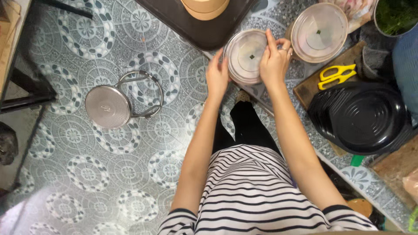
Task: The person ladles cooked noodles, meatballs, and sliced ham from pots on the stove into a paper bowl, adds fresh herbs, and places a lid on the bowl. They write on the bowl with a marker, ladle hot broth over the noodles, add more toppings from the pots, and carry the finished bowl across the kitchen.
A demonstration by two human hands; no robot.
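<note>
A round clear plastic container (245, 55) with a see-through lid sits at the edge of a patterned counter. My left hand (216, 75) grips its left side. My right hand (274, 61), with a ring on one finger, presses on the lid's right edge, fingers curled over the rim. A second lidded round container (318, 32) stands just to the right, touching neither hand.
A dark tray (196, 26) with a tan round lid (205, 6) lies above. Yellow scissors (336, 75) rest on a wooden board (305, 89) beside stacked black plastic trays (363, 117). A metal stool (109, 105) stands on the tiled floor at left. Greens (396, 15) fill a pot at top right.
</note>
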